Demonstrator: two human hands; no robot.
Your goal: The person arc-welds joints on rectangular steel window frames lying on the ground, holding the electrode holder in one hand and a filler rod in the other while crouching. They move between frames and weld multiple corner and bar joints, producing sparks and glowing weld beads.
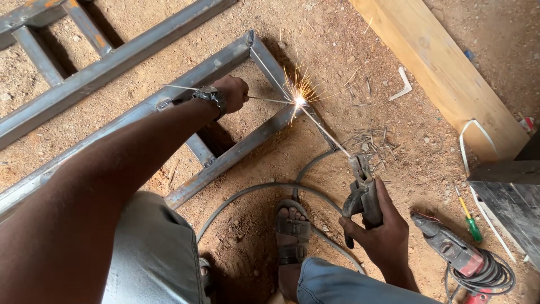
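Right hand (378, 225) wrapped tight round welding holder (363, 194), rod tip sparking on corner of steel frame (264, 59) lying in dirt. Left hand (232, 93) fisted, pinching thin wire (269, 100) toward arc, steadying it.

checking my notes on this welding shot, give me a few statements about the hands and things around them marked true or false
1. The right hand grips an electrode holder whose rod reaches the sparks. True.
2. The left hand rests flat on the wooden plank. False: it is over the metal frame, pinching a thin rod that points at the sparks.
3. A wristwatch sits on the left wrist. True.
4. The power drill lies on top of the metal frame. False: it lies on the dirt to the right of the right hand.
5. A green-handled screwdriver lies on the ground near the drill. True.
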